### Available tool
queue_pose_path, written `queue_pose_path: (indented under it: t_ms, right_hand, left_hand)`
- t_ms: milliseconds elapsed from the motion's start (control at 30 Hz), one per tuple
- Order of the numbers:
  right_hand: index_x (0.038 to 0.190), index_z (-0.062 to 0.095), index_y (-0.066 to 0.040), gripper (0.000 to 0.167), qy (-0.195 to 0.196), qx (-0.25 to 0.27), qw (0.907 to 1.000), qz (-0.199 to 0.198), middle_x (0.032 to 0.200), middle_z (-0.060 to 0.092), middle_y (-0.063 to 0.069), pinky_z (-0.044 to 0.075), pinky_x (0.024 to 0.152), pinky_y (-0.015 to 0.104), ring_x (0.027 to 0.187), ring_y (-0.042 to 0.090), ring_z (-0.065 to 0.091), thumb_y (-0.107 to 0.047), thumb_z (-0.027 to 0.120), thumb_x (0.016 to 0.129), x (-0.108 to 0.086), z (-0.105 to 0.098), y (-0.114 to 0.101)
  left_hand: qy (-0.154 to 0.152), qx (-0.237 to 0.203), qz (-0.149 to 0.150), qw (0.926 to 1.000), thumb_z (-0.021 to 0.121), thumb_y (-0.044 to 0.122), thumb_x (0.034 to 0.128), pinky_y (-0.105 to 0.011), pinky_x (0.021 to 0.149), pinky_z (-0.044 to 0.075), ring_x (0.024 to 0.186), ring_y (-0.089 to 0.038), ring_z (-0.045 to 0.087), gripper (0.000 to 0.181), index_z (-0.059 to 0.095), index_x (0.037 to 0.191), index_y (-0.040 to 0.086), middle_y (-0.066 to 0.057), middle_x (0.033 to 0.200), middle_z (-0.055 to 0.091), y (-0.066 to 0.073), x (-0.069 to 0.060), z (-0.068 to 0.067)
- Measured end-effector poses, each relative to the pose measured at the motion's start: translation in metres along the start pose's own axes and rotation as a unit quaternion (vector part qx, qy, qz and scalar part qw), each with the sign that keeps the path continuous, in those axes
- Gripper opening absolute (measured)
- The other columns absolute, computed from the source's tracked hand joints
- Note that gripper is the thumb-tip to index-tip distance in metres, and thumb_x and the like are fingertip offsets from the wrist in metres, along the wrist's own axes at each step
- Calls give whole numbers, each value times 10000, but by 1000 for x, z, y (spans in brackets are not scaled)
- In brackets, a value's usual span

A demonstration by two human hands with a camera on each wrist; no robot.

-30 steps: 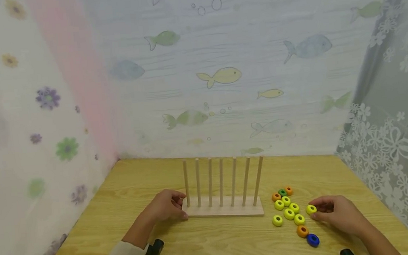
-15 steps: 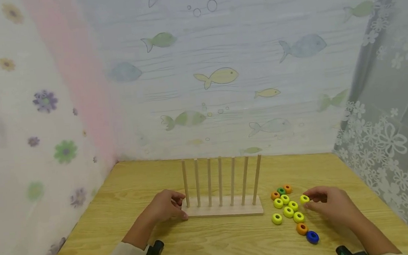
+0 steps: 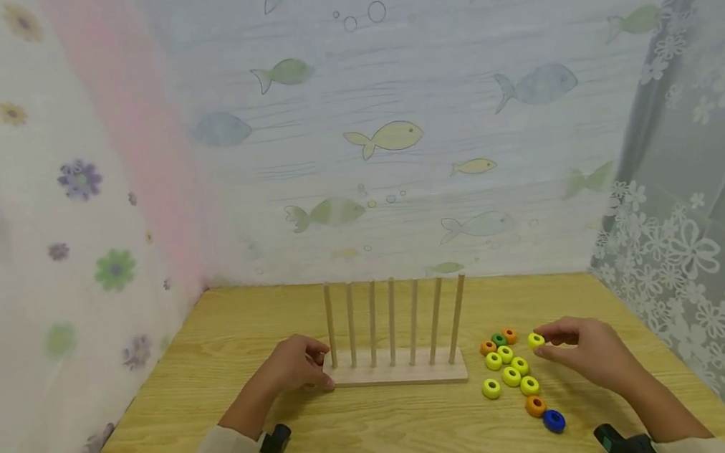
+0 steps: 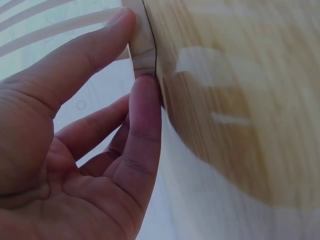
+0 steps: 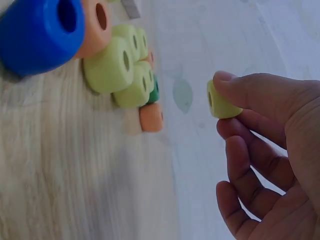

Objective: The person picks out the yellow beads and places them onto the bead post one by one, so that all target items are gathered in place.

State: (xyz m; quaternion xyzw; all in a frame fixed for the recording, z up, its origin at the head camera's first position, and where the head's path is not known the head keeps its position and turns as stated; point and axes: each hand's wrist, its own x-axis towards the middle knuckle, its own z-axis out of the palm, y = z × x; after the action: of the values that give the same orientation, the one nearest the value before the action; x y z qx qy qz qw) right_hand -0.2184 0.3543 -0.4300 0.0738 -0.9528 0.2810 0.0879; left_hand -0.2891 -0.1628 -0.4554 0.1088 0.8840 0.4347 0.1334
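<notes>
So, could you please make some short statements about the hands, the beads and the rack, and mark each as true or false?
1. The right hand pinches a round yellow bead with a hole. True.
2. The left hand holds the right end of the pale wooden rack. False: it holds the left end.
3. Two of the thin upright wooden pegs carry beads. False: all seven are bare.
4. Only one round blue bead lies on the yellowish wood-grain table. True.
5. The round green bead is the bead nearest the person. False: the blue one is nearest.
</notes>
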Motion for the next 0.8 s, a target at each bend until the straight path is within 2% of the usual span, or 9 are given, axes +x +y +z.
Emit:
queue_pose_path:
  t_ms: [100, 267, 500, 800]
  right_hand:
    - [1171, 787, -207, 373, 164, -53, 9996, -207, 1116, 764, -7, 604, 801, 386, 980, 206, 709, -459, 805, 896, 3, 0, -5]
    - [1170, 791, -220, 322, 483, -113, 9970, -590, 1103, 760, -37, 606, 819, 396, 967, 199, 706, -402, 811, 905, 8, 2, -12]
    - [1177, 793, -219, 307, 562, -116, 9949, -832, 1093, 754, -60, 587, 822, 288, 960, 172, 697, -351, 825, 901, 13, 4, -21]
    - [1172, 803, -215, 298, 785, -315, 9886, -1250, 1075, 749, -79, 573, 747, 290, 926, 147, 683, -323, 832, 896, 19, -7, -34]
  left_hand:
    - [7, -43, -18, 10000, 967, 100, 701, -339, 662, 529, 861, -202, 582, 714, 672, 1347, 27, -94, 1067, 636, 1, 1, 0]
    - [27, 76, -28, 10000, 971, 131, 704, -333, 706, 546, 918, -193, 605, 708, 680, 1343, 41, -74, 1095, 653, 1, 5, 1]
    - [-9, 210, -35, 9998, 978, 157, 698, -342, 750, 556, 979, -191, 624, 716, 683, 1342, 51, -61, 1132, 663, 0, 7, 2]
    - [109, 349, -21, 9993, 982, 174, 695, -351, 738, 554, 940, -177, 622, 670, 713, 1303, 89, -49, 1098, 666, 2, 7, 3]
